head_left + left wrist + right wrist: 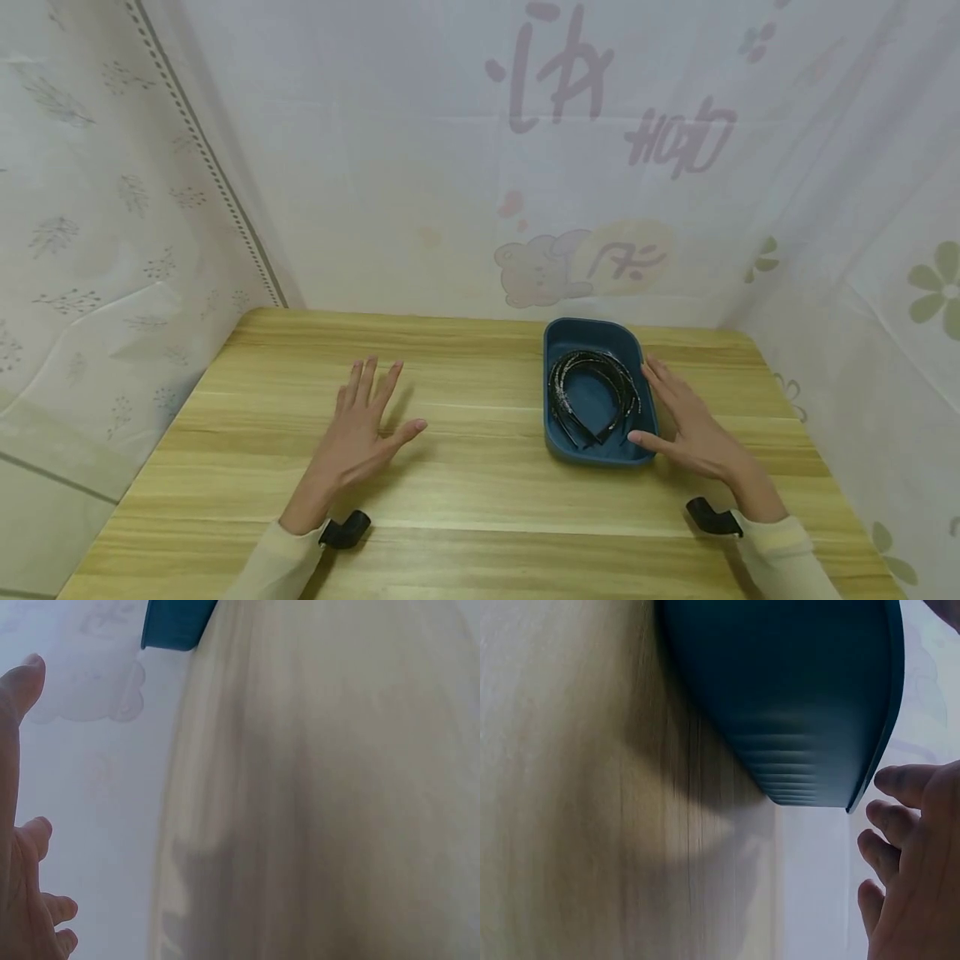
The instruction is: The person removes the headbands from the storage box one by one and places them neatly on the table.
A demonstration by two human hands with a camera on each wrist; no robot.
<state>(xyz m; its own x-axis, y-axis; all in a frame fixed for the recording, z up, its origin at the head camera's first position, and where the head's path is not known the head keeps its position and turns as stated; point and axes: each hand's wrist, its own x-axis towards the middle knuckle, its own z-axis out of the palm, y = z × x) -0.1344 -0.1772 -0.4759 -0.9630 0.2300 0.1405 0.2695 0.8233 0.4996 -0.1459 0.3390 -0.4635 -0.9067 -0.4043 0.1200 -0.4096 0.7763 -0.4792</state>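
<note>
A dark blue rectangular bin (600, 459) stands on the table, right of the middle. Inside it lie several thin black headbands (588, 358) with shiny speckles, nested in a loose bundle. My right hand (693, 433) is at the bin's right side, fingers extended, the thumb over the rim. In the right wrist view its fingertips sit close by the bin's rim (885, 735); whether they touch it I cannot tell. My left hand (358, 437) hovers above the table left of the bin, fingers spread, holding nothing.
The wood-grain table (465, 500) runs back to a pale printed curtain (390, 167). More curtain hangs along the left and right sides. A black curved piece is on each wrist, at the left cuff (347, 530) and the right cuff (712, 517).
</note>
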